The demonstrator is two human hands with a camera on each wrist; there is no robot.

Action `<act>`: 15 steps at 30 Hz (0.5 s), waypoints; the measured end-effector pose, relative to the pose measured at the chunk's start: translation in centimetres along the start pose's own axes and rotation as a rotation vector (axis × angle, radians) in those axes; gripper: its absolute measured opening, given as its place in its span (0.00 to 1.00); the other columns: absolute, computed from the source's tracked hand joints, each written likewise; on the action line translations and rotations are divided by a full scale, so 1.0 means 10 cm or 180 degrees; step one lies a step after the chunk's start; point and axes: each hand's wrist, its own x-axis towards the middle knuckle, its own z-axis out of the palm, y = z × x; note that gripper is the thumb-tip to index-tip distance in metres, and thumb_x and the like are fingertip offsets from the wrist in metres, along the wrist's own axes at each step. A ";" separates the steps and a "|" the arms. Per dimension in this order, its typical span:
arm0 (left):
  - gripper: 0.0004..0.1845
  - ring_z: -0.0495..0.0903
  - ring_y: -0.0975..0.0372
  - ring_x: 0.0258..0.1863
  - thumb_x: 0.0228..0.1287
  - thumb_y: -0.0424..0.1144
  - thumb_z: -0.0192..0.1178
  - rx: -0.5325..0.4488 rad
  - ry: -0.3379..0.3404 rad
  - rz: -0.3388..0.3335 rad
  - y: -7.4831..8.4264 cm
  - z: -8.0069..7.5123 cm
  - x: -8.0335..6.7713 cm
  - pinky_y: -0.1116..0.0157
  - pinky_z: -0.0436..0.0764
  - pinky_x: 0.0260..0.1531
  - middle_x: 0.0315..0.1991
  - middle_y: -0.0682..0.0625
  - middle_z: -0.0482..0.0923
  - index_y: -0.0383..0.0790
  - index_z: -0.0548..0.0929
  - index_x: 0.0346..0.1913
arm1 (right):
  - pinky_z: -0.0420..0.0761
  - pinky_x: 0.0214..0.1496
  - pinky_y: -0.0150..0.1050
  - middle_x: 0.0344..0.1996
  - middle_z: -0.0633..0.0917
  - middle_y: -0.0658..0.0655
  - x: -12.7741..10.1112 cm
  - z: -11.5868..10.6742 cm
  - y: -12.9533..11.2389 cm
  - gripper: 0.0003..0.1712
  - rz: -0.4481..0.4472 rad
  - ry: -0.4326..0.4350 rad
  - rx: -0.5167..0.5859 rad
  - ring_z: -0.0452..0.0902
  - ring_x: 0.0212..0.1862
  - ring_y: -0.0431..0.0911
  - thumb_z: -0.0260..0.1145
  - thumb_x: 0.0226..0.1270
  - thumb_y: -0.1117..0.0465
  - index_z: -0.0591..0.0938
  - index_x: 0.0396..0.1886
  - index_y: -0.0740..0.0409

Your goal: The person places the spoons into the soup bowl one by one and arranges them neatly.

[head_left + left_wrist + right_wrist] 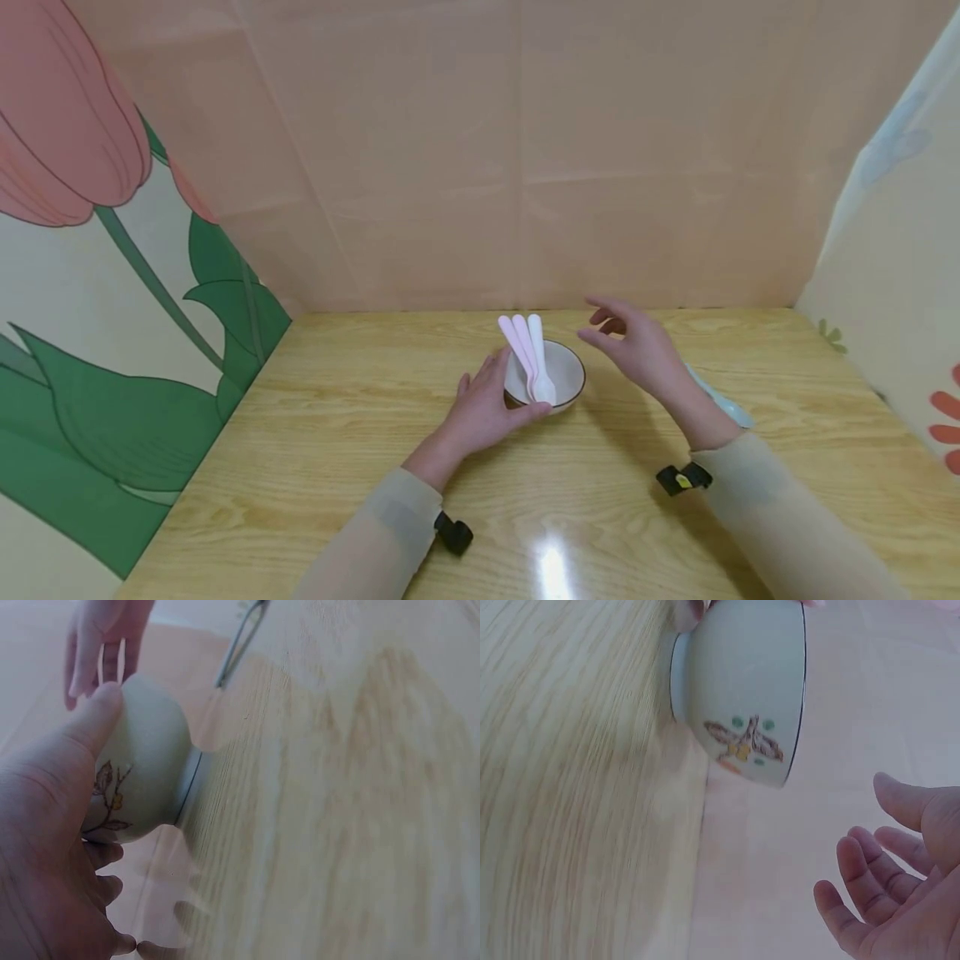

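While your left hand is cupping the bowl on the counter, your right hand is hovering relaxed, empty, just right of its rim; spoons are leaning back-left.

The bowl is white with a dark rim line; on its outside a brown leaf sprig with yellow and green dots is painted. Pale pink and white spoons are seen in it. The table is light yellow wood grain. Another spoon is pale blue.
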 end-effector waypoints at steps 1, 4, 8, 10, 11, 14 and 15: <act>0.64 0.53 0.50 0.88 0.67 0.76 0.68 -0.0015 0.0007 0.0007 0.00 0.00 0.00 0.29 0.47 0.79 0.89 0.47 0.53 0.53 0.44 0.92 | 0.82 0.53 0.55 0.57 0.87 0.62 -0.01 -0.02 0.01 0.36 -0.0011 0.0016 -0.0012 0.86 0.59 0.59 0.73 0.82 0.50 0.75 0.82 0.56; 0.64 0.52 0.48 0.88 0.67 0.75 0.68 -0.0047 0.0013 0.0017 0.00 0.00 -0.01 0.28 0.46 0.79 0.89 0.47 0.53 0.53 0.45 0.92 | 0.82 0.52 0.55 0.57 0.86 0.62 -0.04 -0.07 0.06 0.36 -0.0039 0.0064 -0.0064 0.86 0.58 0.59 0.73 0.81 0.49 0.76 0.81 0.56; 0.64 0.52 0.47 0.88 0.67 0.76 0.68 -0.0031 0.0011 0.0015 -0.01 0.01 0.00 0.29 0.46 0.80 0.89 0.48 0.53 0.53 0.45 0.92 | 0.82 0.49 0.55 0.58 0.86 0.63 -0.08 -0.14 0.13 0.37 -0.0051 0.0105 -0.0168 0.86 0.56 0.59 0.73 0.81 0.49 0.75 0.82 0.57; 0.64 0.52 0.48 0.88 0.66 0.77 0.67 -0.0005 0.0013 0.0020 -0.01 0.01 0.00 0.30 0.46 0.80 0.89 0.48 0.53 0.53 0.45 0.92 | 0.82 0.49 0.55 0.58 0.86 0.63 -0.11 -0.19 0.17 0.37 -0.0058 0.0120 -0.0229 0.86 0.56 0.59 0.73 0.81 0.49 0.75 0.82 0.57; 0.64 0.52 0.49 0.88 0.66 0.77 0.67 0.0002 0.0017 0.0026 -0.01 0.01 0.01 0.29 0.47 0.80 0.89 0.49 0.54 0.53 0.46 0.92 | 0.82 0.49 0.55 0.58 0.86 0.63 -0.12 -0.22 0.19 0.37 -0.0061 0.0128 -0.0251 0.86 0.56 0.59 0.73 0.81 0.50 0.74 0.82 0.58; 0.64 0.53 0.53 0.87 0.66 0.78 0.66 0.0015 0.0024 0.0036 -0.01 0.00 0.00 0.30 0.48 0.80 0.89 0.50 0.55 0.53 0.46 0.92 | 0.81 0.51 0.58 0.57 0.86 0.64 -0.16 -0.31 0.26 0.37 -0.0084 0.0155 -0.0325 0.86 0.56 0.60 0.73 0.81 0.51 0.74 0.82 0.60; 0.64 0.54 0.54 0.87 0.66 0.78 0.66 0.0013 0.0027 0.0037 0.00 0.00 0.00 0.30 0.48 0.80 0.89 0.50 0.55 0.53 0.47 0.92 | 0.81 0.52 0.59 0.57 0.86 0.64 -0.18 -0.35 0.28 0.37 -0.0084 0.0154 -0.0350 0.86 0.55 0.61 0.73 0.82 0.51 0.74 0.82 0.60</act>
